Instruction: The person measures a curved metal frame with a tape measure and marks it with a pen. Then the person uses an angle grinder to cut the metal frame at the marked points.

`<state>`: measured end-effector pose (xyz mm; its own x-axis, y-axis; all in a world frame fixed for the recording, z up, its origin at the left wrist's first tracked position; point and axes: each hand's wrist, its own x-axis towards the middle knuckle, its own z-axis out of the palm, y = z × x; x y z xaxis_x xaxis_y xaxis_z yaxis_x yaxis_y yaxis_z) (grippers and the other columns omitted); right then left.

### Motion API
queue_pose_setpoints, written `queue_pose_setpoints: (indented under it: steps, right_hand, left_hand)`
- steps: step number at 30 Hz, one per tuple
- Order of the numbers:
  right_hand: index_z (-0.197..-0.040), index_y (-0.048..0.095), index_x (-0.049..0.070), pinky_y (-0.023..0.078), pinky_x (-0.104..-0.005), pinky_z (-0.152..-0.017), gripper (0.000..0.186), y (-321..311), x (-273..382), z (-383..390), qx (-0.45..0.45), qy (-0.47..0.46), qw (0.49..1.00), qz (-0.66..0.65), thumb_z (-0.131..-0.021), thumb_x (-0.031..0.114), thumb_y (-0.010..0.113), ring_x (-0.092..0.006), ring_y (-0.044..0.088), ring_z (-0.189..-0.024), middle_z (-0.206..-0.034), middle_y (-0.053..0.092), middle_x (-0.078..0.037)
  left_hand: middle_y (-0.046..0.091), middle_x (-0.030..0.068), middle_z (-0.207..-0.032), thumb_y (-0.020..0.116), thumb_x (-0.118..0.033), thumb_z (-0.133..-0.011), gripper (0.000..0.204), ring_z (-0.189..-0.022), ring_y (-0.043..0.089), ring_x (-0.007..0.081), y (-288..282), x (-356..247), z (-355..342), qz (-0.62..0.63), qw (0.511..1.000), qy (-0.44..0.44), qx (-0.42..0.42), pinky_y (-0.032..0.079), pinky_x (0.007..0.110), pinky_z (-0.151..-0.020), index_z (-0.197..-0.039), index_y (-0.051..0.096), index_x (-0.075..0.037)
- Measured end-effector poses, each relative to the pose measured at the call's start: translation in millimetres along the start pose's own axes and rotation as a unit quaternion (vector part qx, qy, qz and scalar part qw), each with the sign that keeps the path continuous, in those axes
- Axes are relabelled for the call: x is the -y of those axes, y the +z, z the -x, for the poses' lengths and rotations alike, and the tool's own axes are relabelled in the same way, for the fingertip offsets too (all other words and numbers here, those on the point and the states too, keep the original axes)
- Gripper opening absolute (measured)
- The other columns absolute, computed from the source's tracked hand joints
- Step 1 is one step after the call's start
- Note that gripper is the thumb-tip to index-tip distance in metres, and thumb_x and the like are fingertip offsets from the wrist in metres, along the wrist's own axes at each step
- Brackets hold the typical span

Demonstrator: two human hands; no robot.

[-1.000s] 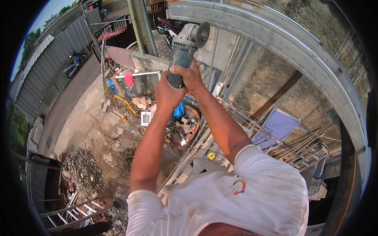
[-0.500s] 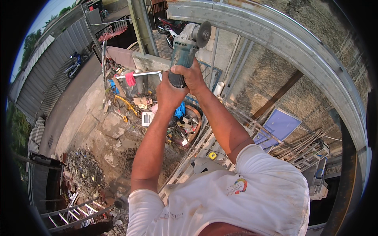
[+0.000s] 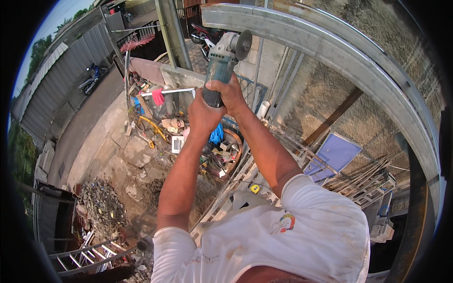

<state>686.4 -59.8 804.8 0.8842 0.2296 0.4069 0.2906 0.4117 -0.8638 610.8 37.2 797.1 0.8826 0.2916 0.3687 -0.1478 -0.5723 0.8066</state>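
Note:
Both my arms stretch forward and hold up an angle grinder (image 3: 220, 67) with a green-grey body and a metal head. Its round disc (image 3: 243, 45) faces to the right, just below the end of a grey metal beam (image 3: 283, 23) and apart from it in the picture. My left hand (image 3: 204, 112) wraps the dark rear end of the grinder from below. My right hand (image 3: 231, 94) closes round the body on its right side, the thumb lying across it. Whether the disc spins cannot be told.
Far below lie a round tub (image 3: 236, 162) of scrap, a rubble heap (image 3: 100, 207) and a ladder (image 3: 89, 257). A yellow tape measure (image 3: 255, 188) rests near my body. At the right are a rough wall (image 3: 325, 99) and a blue panel (image 3: 337, 152); a motorcycle (image 3: 92, 78) stands on the lane.
The grinder and both hands have sunk very slightly in the picture, and the view has shifted a little. My grip stays the same.

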Motion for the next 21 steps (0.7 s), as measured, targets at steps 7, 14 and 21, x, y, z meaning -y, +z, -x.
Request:
queue_pose_setpoints:
  steps: [7, 14, 21]
  right_hand:
    - [-0.120, 0.052, 0.006, 0.053, -0.0354, -0.079, 0.058, 2, 4, 1, 0.019, -0.001, 1.000, -0.006, -0.072, 0.022, 0.080, -0.0166, 0.059, -0.088, -0.099, 0.055, -0.004]
    - [-0.124, 0.053, 0.005, 0.051, -0.0360, -0.086, 0.070, 14, 19, 1, 0.012, 0.005, 1.000, 0.023, -0.065, 0.026, 0.083, -0.0184, 0.060, -0.094, -0.104, 0.058, -0.006]
    - [-0.126, 0.053, 0.005, 0.050, -0.0359, -0.088, 0.073, 23, 40, -11, 0.027, -0.012, 0.999, 0.013, -0.064, 0.029, 0.084, -0.0187, 0.059, -0.097, -0.104, 0.057, -0.005]
  left_hand:
    - [0.071, 0.0275, -0.097, 0.082, -0.026, -0.067, 0.066, -0.095, 0.069, 0.0462, -4, -6, 3, -0.001, 1.000, 0.016, -0.018, 0.054, 0.050, -0.082, -0.121, 0.056, 0.001]
    - [0.071, 0.0223, -0.099, 0.087, -0.032, -0.064, 0.069, -0.095, 0.070, 0.0396, -12, -10, 3, 0.004, 1.000, 0.000, -0.026, 0.054, 0.046, -0.083, -0.117, 0.057, 0.001]
    - [0.070, 0.0283, -0.102, 0.084, -0.030, -0.067, 0.067, -0.099, 0.068, 0.0463, -25, -30, -8, 0.009, 0.999, 0.009, -0.030, 0.053, 0.051, -0.085, -0.120, 0.055, 0.000]
